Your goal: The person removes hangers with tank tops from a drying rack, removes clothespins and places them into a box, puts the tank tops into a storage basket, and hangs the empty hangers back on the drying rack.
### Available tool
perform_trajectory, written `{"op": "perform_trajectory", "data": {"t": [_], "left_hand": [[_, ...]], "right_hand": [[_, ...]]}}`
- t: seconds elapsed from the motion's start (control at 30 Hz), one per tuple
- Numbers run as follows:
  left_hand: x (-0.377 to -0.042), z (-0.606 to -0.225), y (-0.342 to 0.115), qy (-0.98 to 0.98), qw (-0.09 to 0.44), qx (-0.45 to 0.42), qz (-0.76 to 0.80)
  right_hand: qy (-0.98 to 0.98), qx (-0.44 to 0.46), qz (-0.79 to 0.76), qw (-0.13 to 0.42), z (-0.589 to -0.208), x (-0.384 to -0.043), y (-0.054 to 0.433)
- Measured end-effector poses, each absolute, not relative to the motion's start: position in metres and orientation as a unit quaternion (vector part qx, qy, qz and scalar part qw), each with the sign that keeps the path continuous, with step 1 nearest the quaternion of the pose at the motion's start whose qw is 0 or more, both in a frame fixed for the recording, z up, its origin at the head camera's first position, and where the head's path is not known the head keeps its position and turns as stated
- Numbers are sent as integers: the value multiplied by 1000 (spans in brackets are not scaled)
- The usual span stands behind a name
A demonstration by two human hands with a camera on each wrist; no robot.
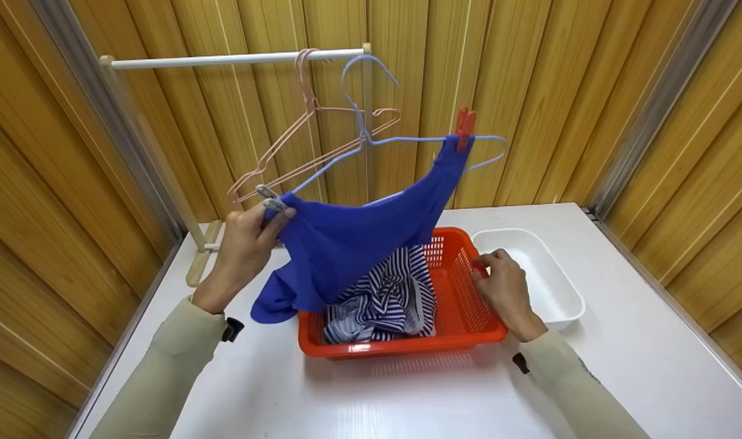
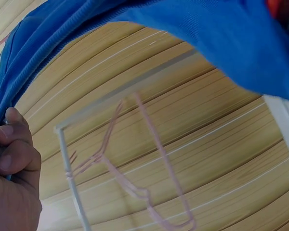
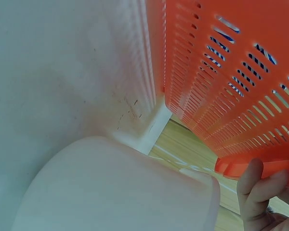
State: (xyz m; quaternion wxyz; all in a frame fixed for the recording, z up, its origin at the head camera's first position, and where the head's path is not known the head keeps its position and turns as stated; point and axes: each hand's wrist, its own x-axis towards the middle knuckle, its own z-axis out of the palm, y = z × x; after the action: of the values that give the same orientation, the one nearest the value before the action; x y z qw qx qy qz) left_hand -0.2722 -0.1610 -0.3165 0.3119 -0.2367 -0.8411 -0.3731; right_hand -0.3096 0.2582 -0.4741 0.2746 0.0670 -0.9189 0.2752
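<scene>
A light-blue clothes hanger (image 1: 397,139) is held up with a blue garment (image 1: 371,238) draped along it. One end of the garment is fixed by a red clothespin (image 1: 465,129). At the other end is a grey clothespin (image 1: 271,198), where my left hand (image 1: 249,241) grips the hanger's end and the cloth. In the left wrist view, curled fingers (image 2: 17,154) press the blue cloth. My right hand (image 1: 506,286) grips the right rim of a red plastic basket (image 1: 401,349). Inside lies crumpled striped clothing (image 1: 386,299), partly covered by the garment.
Behind on the left stands a drying rack with a white bar (image 1: 236,60), carrying pink hangers (image 1: 285,137). A white basin (image 1: 541,262) sits right of the basket on the white table (image 1: 620,317). Wood-patterned panels (image 1: 529,91) enclose the back and sides.
</scene>
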Motion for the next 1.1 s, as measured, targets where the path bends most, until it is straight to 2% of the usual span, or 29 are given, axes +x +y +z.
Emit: {"op": "perform_trajectory", "data": {"t": [0.2,0.33,0.5,0.77,1.1], "left_hand": [[-274,-352,-155,-851,232,-230,-411],[-276,-369,-153,-860,203,-220,-413],[-281,-391,-152,-878,190,-221,-379],[-288,-426,-155,-890,167,-195,-376],[-290,-446,-149,-902,185,-207,-330]], "right_hand": [[-918,70,277,276,-475,-307,259],[-915,71,277,286,-475,-306,259],[-911,75,274,300,-474,-306,259],[-914,75,270,293,-474,-303,259],[-913,77,263,303,-475,-303,260]]}}
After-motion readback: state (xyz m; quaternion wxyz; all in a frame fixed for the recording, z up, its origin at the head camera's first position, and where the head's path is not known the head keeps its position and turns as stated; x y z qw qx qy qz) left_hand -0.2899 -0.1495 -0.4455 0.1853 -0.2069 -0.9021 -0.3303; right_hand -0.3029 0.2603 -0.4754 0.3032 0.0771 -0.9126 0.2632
